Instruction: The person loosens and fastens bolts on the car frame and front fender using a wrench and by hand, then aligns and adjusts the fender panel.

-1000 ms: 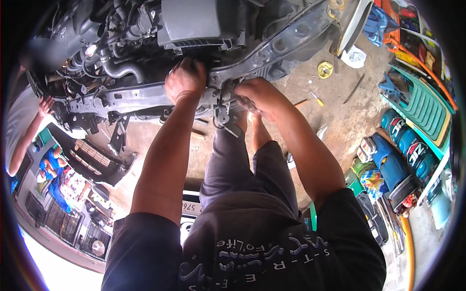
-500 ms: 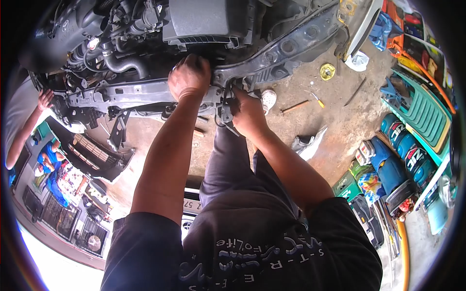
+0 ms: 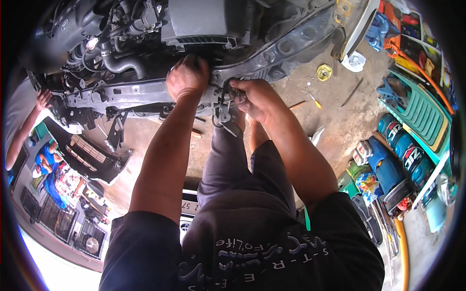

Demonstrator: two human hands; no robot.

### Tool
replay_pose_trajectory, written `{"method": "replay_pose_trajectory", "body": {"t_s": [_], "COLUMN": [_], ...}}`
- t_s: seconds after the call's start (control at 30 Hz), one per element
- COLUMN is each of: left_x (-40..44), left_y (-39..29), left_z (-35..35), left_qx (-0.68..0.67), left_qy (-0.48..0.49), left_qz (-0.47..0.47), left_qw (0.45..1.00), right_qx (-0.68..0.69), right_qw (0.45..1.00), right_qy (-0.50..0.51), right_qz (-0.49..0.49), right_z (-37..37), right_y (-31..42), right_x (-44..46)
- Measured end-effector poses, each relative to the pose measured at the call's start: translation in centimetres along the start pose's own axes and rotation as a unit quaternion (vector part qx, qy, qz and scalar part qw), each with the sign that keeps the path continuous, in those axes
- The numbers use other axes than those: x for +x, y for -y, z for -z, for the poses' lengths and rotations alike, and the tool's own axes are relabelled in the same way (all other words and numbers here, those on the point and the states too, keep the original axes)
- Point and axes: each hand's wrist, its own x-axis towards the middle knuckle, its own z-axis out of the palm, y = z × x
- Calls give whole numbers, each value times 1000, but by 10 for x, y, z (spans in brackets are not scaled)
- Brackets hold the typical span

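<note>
The car's grey metal front crossbeam (image 3: pixel 131 92) runs across the upper view. My left hand (image 3: pixel 188 77) rests over it in a fist, its fingertips hidden in the dark gap behind; what they grip cannot be seen. Just to the right, my right hand (image 3: pixel 255 97) has its thumb and fingers curled together beside the metal hood latch bracket (image 3: pixel 223 109). Something small and dark sits at those fingertips, too unclear to name. A thin dark cable hangs around the bracket.
Above lie a black airbox (image 3: pixel 199 22) and a coolant hose (image 3: pixel 121 63). Another person's hand (image 3: pixel 43 99) touches the beam's left end. A removed bumper (image 3: pixel 92 150) lies left. On the floor are a screwdriver (image 3: pixel 315 99) and a yellow roll (image 3: pixel 324 72); green chairs (image 3: pixel 417 106) stand right.
My right hand has turned and drawn slightly up and right, so its curled fingers now show. The right foot has shifted out of sight. My left hand has barely moved.
</note>
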Motion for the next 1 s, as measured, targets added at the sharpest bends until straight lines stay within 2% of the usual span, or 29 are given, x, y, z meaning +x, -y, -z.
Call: {"method": "replay_pose_trajectory", "body": {"t_s": [0.1, 0.17, 0.23, 0.27, 0.3, 0.37, 0.43, 0.5, 0.57, 0.63, 0.77, 0.83, 0.87, 0.93, 1.0], "left_x": [0, 1, 1, 0, -2, -2, -1, -1, -1, -2, -2, -1, -1, -1, -1], "left_y": [1, 3, 3, 1, -3, -5, -2, -2, -3, -3, -4, -4, -3, -3, -2], "left_z": [-1, -4, 0, 2, 3, 2, 2, 1, 1, 3, 3, 3, 3, 1, 0], "left_qx": [-7, -8, -7, -3, -2, -7, -6, -9, -9, -10, -13, -14, -13, -13, -6], "left_qy": [1, -2, -6, 0, 7, -1, -7, -2, -3, -4, -3, -6, -3, 0, -1], "left_qz": [0, -2, -4, 0, 3, 4, 8, 2, 0, -1, 4, 3, 2, 1, 1], "left_qw": [1000, 1000, 1000, 1000, 1000, 1000, 1000, 1000, 1000, 1000, 1000, 1000, 1000, 1000, 1000], "right_qx": [-23, -78, -225, -304, -304, -434, -458, -459, -481, -468, -481, -490, -490, -508, -514], "right_qw": [999, 997, 967, 934, 933, 855, 844, 796, 800, 774, 741, 772, 771, 797, 787], "right_qy": [42, 30, -26, -45, -48, -50, -68, -91, -97, -107, -98, -96, -96, -76, -77], "right_qz": [-20, -1, 116, 185, 184, 280, 270, 384, 347, 413, 457, 395, 395, 319, 331], "right_z": [11, 16, 15, 23, 27, 26, 21, 15, 14, 13, 13, 12, 10, 9, 10], "right_y": [2, -2, -11, -26, -36, -47, -56, -63, -65, -71, -74, -70, -67, -64, -66], "right_x": [-4, -17, -27, -17, -15, -10, -4, -1, -2, 0, 0, -7, -8, -9, -2]}}
